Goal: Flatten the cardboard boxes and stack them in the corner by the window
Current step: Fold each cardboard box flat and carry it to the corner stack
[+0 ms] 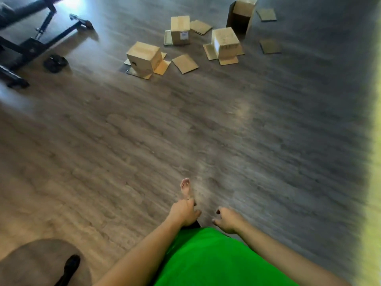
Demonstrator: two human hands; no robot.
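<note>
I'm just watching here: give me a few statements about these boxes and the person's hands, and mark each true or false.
1. Both hands are empty. True: the left hand and the right hand hold nothing.
2. Every box is already flattened. False: four boxes still stand, such as the nearest box and the tall box.
3. Loose flat cardboard pieces lie among the boxes. True: one flat piece lies beside the nearest box.
4. The person is touching a box. False: bare floor separates the hands from them.
5. The person wears shoes. False: a bare foot shows.
</note>
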